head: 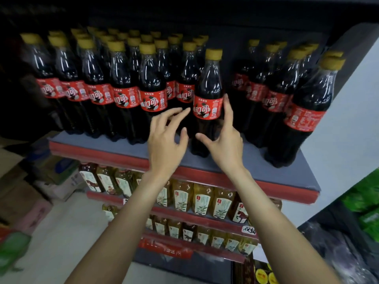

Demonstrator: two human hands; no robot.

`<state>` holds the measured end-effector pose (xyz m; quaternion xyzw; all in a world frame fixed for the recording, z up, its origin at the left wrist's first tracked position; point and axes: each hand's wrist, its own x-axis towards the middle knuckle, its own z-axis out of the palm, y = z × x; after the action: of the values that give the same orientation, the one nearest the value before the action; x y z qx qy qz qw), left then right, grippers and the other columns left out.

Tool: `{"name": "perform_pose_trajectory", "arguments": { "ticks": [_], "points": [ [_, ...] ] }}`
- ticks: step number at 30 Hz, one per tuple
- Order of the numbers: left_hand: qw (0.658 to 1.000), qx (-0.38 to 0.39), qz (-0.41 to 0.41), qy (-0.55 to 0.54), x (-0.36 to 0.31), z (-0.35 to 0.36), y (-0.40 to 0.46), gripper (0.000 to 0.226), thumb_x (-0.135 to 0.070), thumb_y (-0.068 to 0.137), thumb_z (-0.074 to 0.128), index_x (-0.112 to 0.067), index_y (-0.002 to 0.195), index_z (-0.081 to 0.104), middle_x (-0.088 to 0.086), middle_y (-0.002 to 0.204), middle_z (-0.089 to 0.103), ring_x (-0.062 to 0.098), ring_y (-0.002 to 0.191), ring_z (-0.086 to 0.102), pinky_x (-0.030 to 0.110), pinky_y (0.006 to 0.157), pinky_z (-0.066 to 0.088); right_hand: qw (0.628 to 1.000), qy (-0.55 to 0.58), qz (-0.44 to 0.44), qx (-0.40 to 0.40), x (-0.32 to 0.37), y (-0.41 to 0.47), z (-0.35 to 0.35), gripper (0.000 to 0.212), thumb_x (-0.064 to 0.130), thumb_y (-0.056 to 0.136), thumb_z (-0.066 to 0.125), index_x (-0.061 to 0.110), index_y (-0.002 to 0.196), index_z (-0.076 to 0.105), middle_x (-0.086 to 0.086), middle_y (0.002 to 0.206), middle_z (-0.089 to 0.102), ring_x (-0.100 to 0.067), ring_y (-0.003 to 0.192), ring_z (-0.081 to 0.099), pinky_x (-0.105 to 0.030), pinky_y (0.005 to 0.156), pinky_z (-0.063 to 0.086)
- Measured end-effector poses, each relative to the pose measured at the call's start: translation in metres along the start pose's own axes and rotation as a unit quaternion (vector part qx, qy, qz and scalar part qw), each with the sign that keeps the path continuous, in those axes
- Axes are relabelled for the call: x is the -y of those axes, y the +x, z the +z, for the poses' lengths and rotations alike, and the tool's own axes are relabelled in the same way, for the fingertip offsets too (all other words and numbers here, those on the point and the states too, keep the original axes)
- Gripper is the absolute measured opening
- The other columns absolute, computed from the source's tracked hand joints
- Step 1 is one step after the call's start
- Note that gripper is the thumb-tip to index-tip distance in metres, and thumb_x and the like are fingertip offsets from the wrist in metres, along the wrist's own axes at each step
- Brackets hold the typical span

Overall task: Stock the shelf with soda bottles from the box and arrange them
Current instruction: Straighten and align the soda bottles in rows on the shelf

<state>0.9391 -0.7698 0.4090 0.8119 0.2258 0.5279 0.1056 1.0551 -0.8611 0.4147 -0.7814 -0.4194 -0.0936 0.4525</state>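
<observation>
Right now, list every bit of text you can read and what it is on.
"可口可乐" logo, partly seen: red label of the front soda bottle.
"汽水": small print on that same label.
"促销": handwritten white tag on a lower shelf edge.
Tea bottle labels and red shelf strip: too blurred.

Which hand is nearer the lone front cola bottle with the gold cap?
Right hand: fingers touch the dark plastic cola bottle at its red label. Left hand hovers just left, fingers apart.

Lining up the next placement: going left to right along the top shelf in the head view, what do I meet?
Packed block of cola bottles → left hand → single front bottle → right hand → bare gap of shelf → right-hand group of cola bottles.
</observation>
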Motion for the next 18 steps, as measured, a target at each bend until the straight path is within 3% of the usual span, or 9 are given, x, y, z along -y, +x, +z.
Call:
{"name": "perform_pose_trajectory", "arguments": {
  "ticks": [4,8,10,15,18],
  "points": [
    [0.997,-0.076,-0.033,0.011,0.020,-0.014,-0.011,0.051,-0.003,0.084,0.063,-0.014,0.133,0.052,0.012,0.130,0.050,0.015,0.114,0.041,0.002,0.096,0.029,1.000,-0.003,0.007,0.003,0.015,0.001,0.016,0.112,0.037,0.076,0.079,0.039,0.150,-0.006,-0.010,0.110,0.069,-0.031,0.093,0.066,-0.037,0.073,0.052],
    [0.997,-0.026,-0.069,-0.011,0.042,-0.016,-0.011,0.070,-0.013,0.086,0.064,-0.017,0.147,0.029,0.011,0.143,0.035,0.006,0.121,0.033,0.037,0.091,0.051,1.000,0.005,-0.002,0.019,0.029,0.001,0.032,0.110,0.034,0.078,0.077,0.039,0.150,-0.006,-0.012,0.101,0.069,-0.033,0.089,0.065,-0.037,0.071,0.051],
    [0.997,0.009,-0.073,-0.019,0.048,-0.016,-0.010,0.074,-0.017,0.086,0.065,-0.017,0.149,0.025,0.011,0.146,0.030,0.012,0.123,0.036,0.044,0.089,0.053,0.999,0.013,-0.005,0.030,0.035,0.002,0.039,0.108,0.031,0.080,0.075,0.038,0.150,-0.007,-0.012,0.107,0.068,-0.033,0.093,0.065,-0.037,0.073,0.050],
    [0.997,0.018,-0.071,-0.026,0.053,-0.016,-0.009,0.074,-0.017,0.085,0.066,-0.015,0.149,0.027,0.011,0.146,0.029,0.016,0.123,0.038,0.038,0.091,0.051,0.999,0.024,-0.016,0.037,0.039,0.004,0.048,0.104,0.025,0.083,0.071,0.031,0.152,-0.008,-0.008,0.127,0.061,-0.032,0.106,0.061,-0.040,0.082,0.051],
    [0.997,-0.013,-0.071,-0.017,0.049,-0.015,-0.008,0.070,-0.018,0.084,0.066,-0.012,0.145,0.034,0.013,0.144,0.034,0.016,0.123,0.036,0.017,0.095,0.038,0.998,0.038,-0.027,0.042,0.040,0.004,0.049,0.103,0.022,0.085,0.070,0.028,0.152,-0.007,-0.005,0.138,0.053,-0.030,0.119,0.055,-0.041,0.088,0.049]
  ]
}}
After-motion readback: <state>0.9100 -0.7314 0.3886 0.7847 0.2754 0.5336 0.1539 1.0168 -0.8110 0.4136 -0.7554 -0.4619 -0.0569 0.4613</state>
